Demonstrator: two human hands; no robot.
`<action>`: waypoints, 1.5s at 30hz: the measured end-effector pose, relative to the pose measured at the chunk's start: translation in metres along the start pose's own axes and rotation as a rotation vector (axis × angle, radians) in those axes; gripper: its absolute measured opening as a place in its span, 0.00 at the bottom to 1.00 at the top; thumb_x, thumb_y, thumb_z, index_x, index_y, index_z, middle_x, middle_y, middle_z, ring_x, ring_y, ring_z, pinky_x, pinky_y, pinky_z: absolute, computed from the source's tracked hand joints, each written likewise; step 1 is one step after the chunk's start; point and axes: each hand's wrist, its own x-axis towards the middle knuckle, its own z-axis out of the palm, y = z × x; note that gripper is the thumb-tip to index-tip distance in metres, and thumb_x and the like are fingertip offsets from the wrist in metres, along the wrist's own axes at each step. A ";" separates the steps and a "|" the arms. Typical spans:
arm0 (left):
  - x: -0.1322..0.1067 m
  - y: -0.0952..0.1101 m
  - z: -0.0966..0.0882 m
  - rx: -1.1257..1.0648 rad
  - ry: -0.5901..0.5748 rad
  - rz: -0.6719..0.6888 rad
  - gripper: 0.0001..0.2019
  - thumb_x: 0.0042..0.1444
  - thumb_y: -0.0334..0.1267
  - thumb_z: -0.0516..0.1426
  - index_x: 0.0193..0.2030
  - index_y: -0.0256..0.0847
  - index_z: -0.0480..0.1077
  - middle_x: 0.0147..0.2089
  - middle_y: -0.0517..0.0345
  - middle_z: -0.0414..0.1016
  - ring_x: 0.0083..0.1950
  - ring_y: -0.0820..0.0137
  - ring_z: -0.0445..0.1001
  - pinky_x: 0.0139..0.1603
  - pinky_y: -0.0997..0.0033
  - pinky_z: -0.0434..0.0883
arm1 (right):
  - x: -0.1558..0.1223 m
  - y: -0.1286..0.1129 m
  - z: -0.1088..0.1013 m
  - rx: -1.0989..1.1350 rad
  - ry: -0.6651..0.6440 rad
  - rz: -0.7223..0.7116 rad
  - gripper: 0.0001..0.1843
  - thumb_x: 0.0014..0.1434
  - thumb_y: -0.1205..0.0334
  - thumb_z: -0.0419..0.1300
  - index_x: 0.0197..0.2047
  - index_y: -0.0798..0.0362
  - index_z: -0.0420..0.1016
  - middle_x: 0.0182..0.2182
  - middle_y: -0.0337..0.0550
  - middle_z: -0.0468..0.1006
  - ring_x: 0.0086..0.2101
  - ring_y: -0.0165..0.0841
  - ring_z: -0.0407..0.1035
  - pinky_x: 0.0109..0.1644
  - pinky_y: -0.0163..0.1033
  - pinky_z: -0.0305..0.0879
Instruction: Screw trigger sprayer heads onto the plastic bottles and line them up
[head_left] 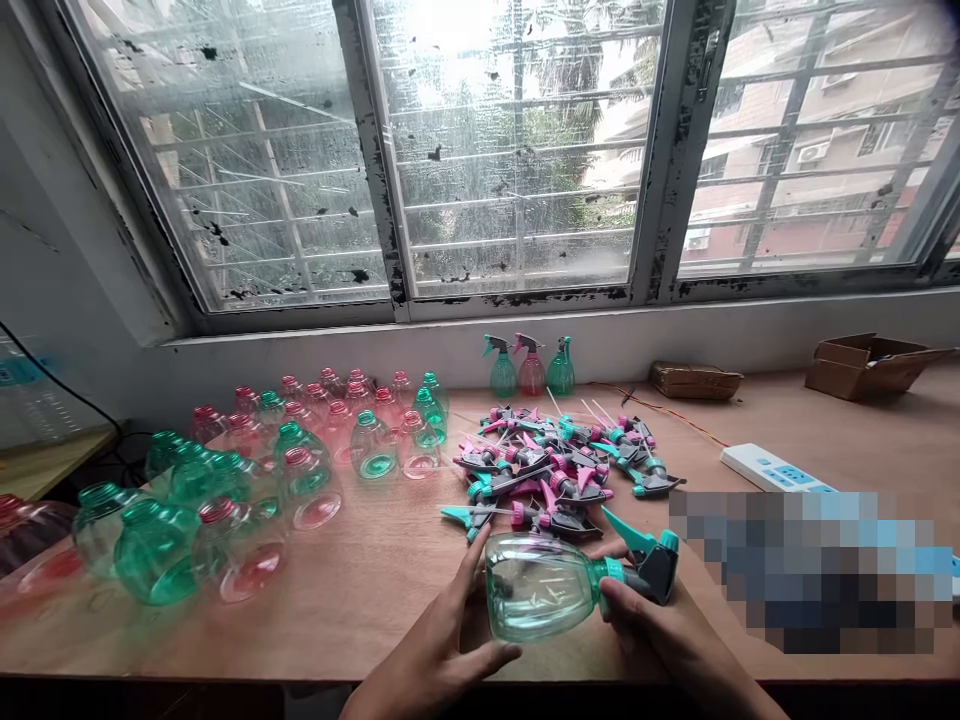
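At the near edge of the surface [375, 610], a green bottle [541, 590] lies sideways between two hands: the left hand [442, 630] curls around its base, while the right hand [649, 630] pinches the spray head [654, 565] at the collar. The smooth, rounded wall could slip or twist if the left grip is loose; a tilted collar could seat crookedly. Just beyond, a tangled heap of spray heads [559, 465] limits forward room. To the left, crowded loose bottles [155, 550] could topple if brushed by a sleeve or elbow. A power strip [776, 470] lies to the right.
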 end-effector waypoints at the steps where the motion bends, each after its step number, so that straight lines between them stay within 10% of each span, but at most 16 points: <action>1: 0.001 0.001 0.000 -0.003 0.000 0.001 0.52 0.59 0.33 0.65 0.78 0.57 0.33 0.81 0.60 0.43 0.81 0.52 0.39 0.79 0.46 0.42 | 0.000 0.000 0.000 0.002 0.000 0.000 0.25 0.53 0.43 0.73 0.45 0.51 0.75 0.22 0.36 0.78 0.19 0.29 0.62 0.25 0.36 0.51; 20: 0.003 0.010 0.001 -0.103 -0.066 0.005 0.55 0.57 0.27 0.64 0.78 0.58 0.31 0.82 0.59 0.38 0.80 0.51 0.44 0.78 0.47 0.50 | 0.001 0.004 -0.002 -0.032 -0.023 0.003 0.24 0.53 0.43 0.73 0.42 0.50 0.72 0.23 0.37 0.80 0.19 0.30 0.65 0.27 0.37 0.52; 31: 0.004 -0.001 0.004 -0.118 -0.038 0.016 0.55 0.61 0.33 0.64 0.77 0.60 0.25 0.78 0.53 0.54 0.75 0.51 0.59 0.76 0.47 0.55 | 0.001 0.004 -0.004 -0.057 -0.049 0.006 0.23 0.54 0.42 0.72 0.40 0.50 0.72 0.23 0.37 0.81 0.19 0.29 0.63 0.27 0.36 0.51; 38: 0.000 0.016 0.000 -0.089 -0.082 0.033 0.54 0.57 0.27 0.64 0.78 0.57 0.31 0.81 0.57 0.42 0.80 0.51 0.45 0.78 0.47 0.47 | -0.001 0.005 -0.004 -0.024 -0.036 0.025 0.21 0.55 0.45 0.72 0.40 0.50 0.73 0.23 0.36 0.81 0.20 0.30 0.65 0.28 0.37 0.52; 45: -0.001 -0.006 0.005 -0.132 -0.058 0.027 0.57 0.58 0.25 0.64 0.77 0.63 0.28 0.81 0.57 0.44 0.77 0.54 0.56 0.76 0.52 0.58 | -0.002 0.001 -0.003 -0.022 -0.066 0.038 0.22 0.56 0.43 0.71 0.42 0.49 0.72 0.23 0.36 0.80 0.20 0.29 0.63 0.26 0.36 0.50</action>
